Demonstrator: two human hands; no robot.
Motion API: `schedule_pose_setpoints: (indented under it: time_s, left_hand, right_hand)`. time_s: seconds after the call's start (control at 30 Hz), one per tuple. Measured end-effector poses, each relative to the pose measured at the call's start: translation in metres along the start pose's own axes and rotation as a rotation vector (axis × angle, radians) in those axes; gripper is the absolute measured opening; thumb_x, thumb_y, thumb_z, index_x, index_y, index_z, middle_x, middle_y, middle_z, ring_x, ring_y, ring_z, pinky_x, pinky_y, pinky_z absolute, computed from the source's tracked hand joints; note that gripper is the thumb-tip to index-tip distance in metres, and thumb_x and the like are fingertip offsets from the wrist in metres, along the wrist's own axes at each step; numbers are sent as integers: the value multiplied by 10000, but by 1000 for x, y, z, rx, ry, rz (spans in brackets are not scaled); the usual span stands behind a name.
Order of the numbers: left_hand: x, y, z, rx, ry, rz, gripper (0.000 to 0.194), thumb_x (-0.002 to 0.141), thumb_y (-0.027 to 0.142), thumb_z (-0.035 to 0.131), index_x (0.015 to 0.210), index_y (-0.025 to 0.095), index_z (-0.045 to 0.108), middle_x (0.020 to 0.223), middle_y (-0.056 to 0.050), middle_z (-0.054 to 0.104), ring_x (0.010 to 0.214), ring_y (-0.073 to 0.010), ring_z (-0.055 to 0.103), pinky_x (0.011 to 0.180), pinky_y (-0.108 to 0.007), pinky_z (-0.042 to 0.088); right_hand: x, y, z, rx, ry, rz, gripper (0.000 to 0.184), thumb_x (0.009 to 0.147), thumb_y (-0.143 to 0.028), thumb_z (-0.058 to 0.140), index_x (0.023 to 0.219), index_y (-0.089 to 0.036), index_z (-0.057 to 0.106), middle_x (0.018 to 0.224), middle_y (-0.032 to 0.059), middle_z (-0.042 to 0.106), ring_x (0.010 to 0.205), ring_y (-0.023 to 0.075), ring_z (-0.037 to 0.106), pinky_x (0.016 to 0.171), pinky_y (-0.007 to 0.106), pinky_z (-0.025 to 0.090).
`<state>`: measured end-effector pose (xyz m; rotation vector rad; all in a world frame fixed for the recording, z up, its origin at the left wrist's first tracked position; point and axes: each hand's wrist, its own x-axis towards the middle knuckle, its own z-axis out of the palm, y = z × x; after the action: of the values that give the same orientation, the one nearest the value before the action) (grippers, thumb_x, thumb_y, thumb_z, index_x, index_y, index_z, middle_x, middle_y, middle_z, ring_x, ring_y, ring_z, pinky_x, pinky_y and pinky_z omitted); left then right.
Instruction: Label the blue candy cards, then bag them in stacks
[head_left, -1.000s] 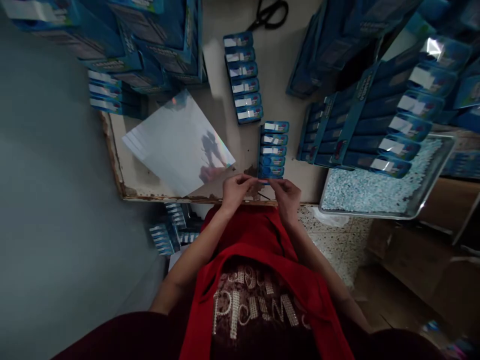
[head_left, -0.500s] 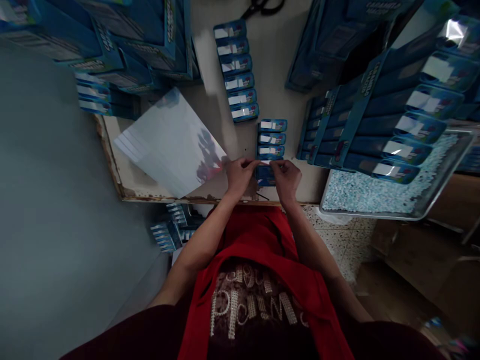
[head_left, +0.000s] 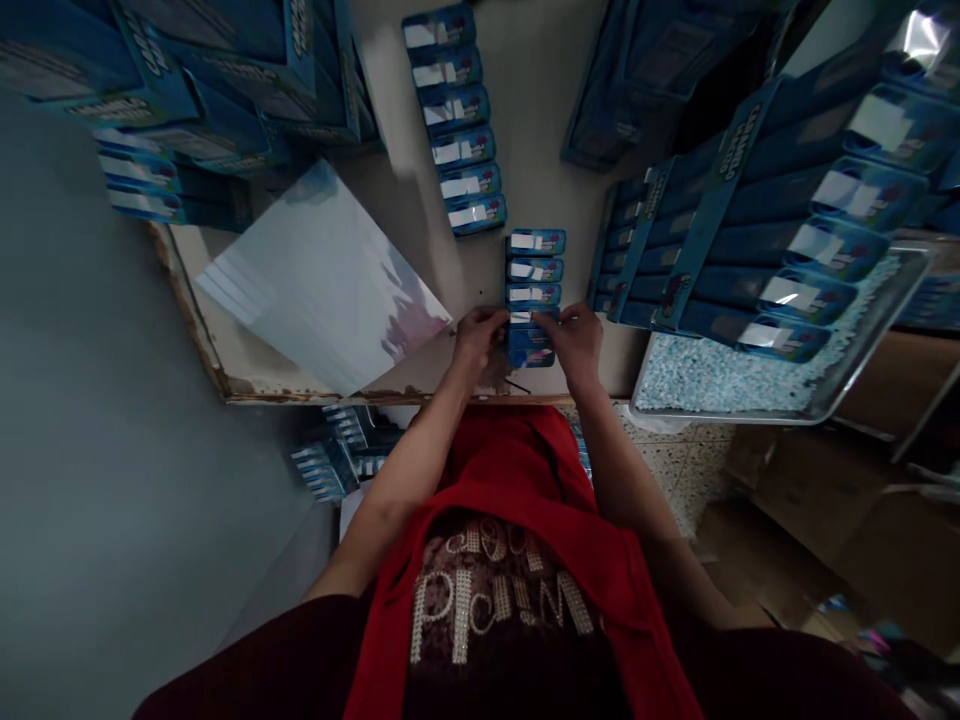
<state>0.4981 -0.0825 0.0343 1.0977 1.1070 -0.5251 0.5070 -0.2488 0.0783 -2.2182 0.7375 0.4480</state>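
Observation:
A short row of small blue boxes (head_left: 535, 269) lies on the table in front of me, several with a white label on the end face. A white label (head_left: 521, 317) lies across a box near the close end of this row. My left hand (head_left: 478, 340) is closed, its fingertips at the label's left end. From the other side my right hand (head_left: 579, 345) has thumb and finger together at the label's right end, over the box face. The nearest box (head_left: 531, 356) shows no white label. Left of my hands lies a stack of white glossy sheets (head_left: 322, 285).
Another row of labelled blue boxes (head_left: 463, 148) stretches away behind. Large blue cartons (head_left: 300, 75) stand at the back left; packed display boxes (head_left: 750, 220) stand on the right. A metal tray (head_left: 817, 412) of pale blue pellets sits at the table's right edge.
The white label, held stretched between both hands before, now lies on the box face. My hands have come down against the box sides. The view has shifted slightly.

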Motion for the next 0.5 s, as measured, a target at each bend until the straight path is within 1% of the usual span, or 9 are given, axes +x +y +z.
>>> schedule_pose_setpoints:
  time_s: [0.07, 0.13, 0.17, 0.23, 0.3, 0.33, 0.37, 0.43, 0.5]
  left_hand:
    - [-8, -4, -2, -1, 75, 71, 278, 806, 313, 861, 784, 185, 616, 649, 64, 609, 547, -63, 539, 566, -190, 445]
    - [-26, -6, -11, 1, 117, 165, 280, 865, 394, 819, 832, 184, 636, 697, 52, 640, 550, -64, 544, 553, -192, 440]
    - [-37, -6, -17, 7, 82, 216, 293, 883, 443, 801, 879, 182, 667, 737, 35, 671, 559, -70, 558, 552, -199, 446]
    - [-61, -4, -29, 36, -84, 289, 379, 848, 512, 823, 1009, 180, 737, 840, -5, 739, 590, -89, 596, 553, -218, 468]
    - [-82, -2, -38, 87, -271, 282, 506, 728, 503, 913, 1090, 177, 775, 887, -28, 768, 616, -109, 624, 553, -232, 489]
    - [-89, -1, -41, 115, -322, 255, 528, 673, 483, 946, 1070, 174, 788, 860, -27, 765, 613, -114, 623, 548, -234, 489]
    - [-94, 0, -43, 141, -345, 229, 505, 642, 471, 960, 1011, 169, 795, 810, -22, 754, 598, -115, 614, 539, -235, 483]
    - [-98, 1, -46, 172, -328, 203, 418, 641, 483, 952, 850, 163, 782, 692, -13, 709, 545, -110, 574, 518, -238, 459]
    - [-96, 3, -50, 187, -288, 204, 390, 648, 498, 940, 755, 169, 760, 638, -10, 686, 512, -104, 544, 508, -244, 442]
  right_hand:
    - [-5, -3, -6, 121, 17, 1, 435, 821, -615, 796, 769, -277, 525, 619, -45, 576, 606, 190, 610, 591, 311, 429]
    - [-15, -8, -12, 258, 17, 2, 449, 830, -647, 780, 787, -278, 528, 605, -53, 570, 568, 174, 594, 550, 299, 415]
    - [-21, -11, -15, 315, 6, -3, 467, 821, -667, 785, 794, -279, 527, 603, -57, 567, 554, 166, 582, 534, 293, 406]
    - [-32, -17, -20, 394, -28, -12, 508, 803, -701, 798, 794, -280, 514, 595, -67, 552, 532, 147, 548, 513, 280, 386]
    - [-43, -22, -23, 428, -58, -15, 541, 795, -728, 804, 789, -280, 499, 581, -76, 535, 510, 131, 508, 501, 272, 360]
    - [-48, -23, -24, 437, -75, -14, 549, 797, -737, 801, 793, -280, 497, 574, -79, 533, 499, 125, 490, 495, 270, 345]
    - [-52, -24, -25, 447, -94, -9, 553, 796, -742, 801, 799, -280, 498, 565, -83, 529, 486, 120, 474, 488, 268, 329]
    - [-59, -24, -28, 471, -137, 5, 564, 743, -722, 851, 827, -276, 516, 555, -94, 534, 471, 116, 464, 482, 266, 321]
    - [-64, -20, -30, 487, -182, 14, 600, 637, -667, 932, 861, -266, 545, 584, -88, 588, 501, 123, 518, 509, 266, 373]
